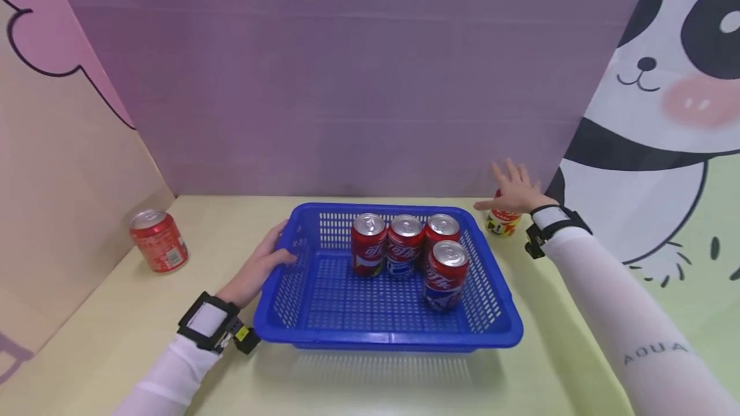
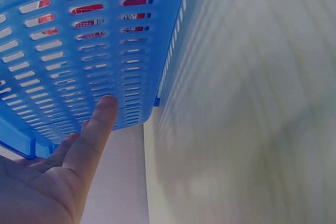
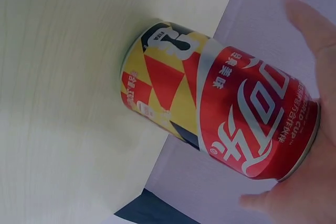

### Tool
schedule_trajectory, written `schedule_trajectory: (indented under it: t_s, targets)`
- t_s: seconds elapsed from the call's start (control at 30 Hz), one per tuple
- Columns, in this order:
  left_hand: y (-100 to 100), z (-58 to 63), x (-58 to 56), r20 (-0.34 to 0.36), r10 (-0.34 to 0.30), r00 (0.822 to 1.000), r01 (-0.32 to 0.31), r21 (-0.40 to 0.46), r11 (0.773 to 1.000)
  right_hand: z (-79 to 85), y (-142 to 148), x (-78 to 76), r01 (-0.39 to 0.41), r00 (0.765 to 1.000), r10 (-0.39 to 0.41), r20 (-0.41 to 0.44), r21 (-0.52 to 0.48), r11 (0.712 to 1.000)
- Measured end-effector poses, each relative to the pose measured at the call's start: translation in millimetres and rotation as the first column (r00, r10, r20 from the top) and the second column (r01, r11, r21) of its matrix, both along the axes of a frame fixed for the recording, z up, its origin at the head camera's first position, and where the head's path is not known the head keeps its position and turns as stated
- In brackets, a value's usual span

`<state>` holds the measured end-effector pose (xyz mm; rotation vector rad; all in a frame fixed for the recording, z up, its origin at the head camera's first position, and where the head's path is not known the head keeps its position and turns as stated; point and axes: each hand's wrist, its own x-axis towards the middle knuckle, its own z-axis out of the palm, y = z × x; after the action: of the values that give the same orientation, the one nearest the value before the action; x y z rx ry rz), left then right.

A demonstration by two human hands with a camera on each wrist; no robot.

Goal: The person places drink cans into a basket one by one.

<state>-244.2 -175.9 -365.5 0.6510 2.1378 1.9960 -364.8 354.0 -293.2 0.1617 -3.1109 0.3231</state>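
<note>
My left hand [image 1: 263,268] holds the blue plastic basket [image 1: 393,338] by its left side, the thumb over the rim. In the left wrist view one finger [image 2: 100,129] lies against the slotted outer wall. Several red soda cans [image 1: 444,275] stand inside the basket, toward its right half. Beyond the basket's back right corner, my right hand [image 1: 514,194] is spread at the top of another soda can [image 3: 210,100], partly hiding it in the head view. That can is red with a yellow, red and black checked lower part, standing on the table.
A lone red can [image 1: 158,242] stands on the pale table [image 1: 225,230] at the left, by the side wall. A purple panel [image 1: 347,82] rises along the back edge. The right wall carries a panda picture [image 1: 636,198].
</note>
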Motion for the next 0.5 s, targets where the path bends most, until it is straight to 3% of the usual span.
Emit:
schedule_trajectory:
  t_s: [0.27, 0.5]
  targets:
    - [1.0, 0.4, 0.5, 0.013, 0.005, 1.0, -0.005, -0.006, 1.0, -11.4, 15.7, -13.7, -0.124, 0.991, 0.128, -0.049, 0.071, 0.99]
    - [0.6, -1.2, 0.8, 0.016, 0.005, 1.0, -0.004, -0.019, 1.0, -11.7, 15.2, -14.2, -0.119, 0.991, 0.122, -0.053, 0.057, 0.991]
